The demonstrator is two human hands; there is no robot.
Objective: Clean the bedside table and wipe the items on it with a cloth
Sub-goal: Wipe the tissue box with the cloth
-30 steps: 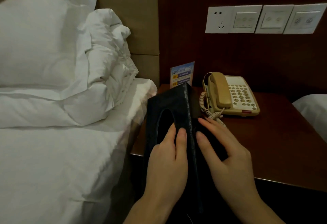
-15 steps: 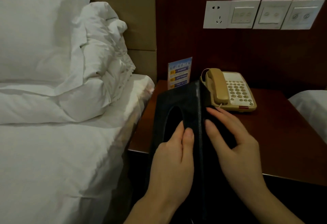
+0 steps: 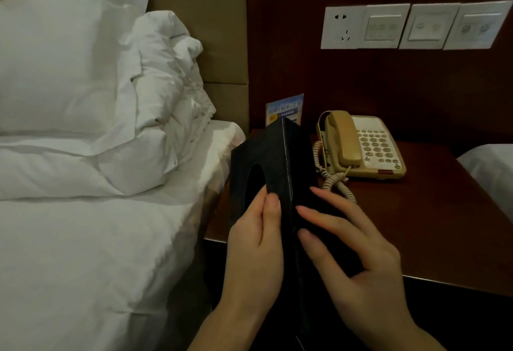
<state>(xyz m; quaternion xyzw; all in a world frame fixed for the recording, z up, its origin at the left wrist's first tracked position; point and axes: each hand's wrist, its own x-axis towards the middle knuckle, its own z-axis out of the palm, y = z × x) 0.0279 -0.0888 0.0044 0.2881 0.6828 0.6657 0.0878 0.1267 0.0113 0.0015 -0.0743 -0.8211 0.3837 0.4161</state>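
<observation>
Clearly, held thing: a black tissue box (image 3: pixel 266 162), lifted at the table's left front, at about 9 o'clock from the phone (image 3: pixel 361 148), one long edge turned up toward the camera.
Left hand (image 3: pixel 255 242): fingers nearly straight and flat on the box's left face, fingertips just beside the oval opening; the thumb is hidden, so a wrap around the box cannot be told.
Right hand (image 3: pixel 358 262): fingers straight and spread, pressing the right face; nothing is pinched.
Handling: the box looks stiff and probably light; its dark faces may be smooth, so flat palms could slip.
Best hold: judged safest is squeezing both broad faces, away from the opening and the sharp edge.
Table (image 3: pixel 433 228): dark wood, with the phone and its coiled cord (image 3: pixel 333 181) at 12 o'clock from the hands.
Card (image 3: pixel 284 109): it stands behind the box.
Cloth: none in view.
Bed (image 3: pixel 91 239): white bedding lies at 9 o'clock.
</observation>
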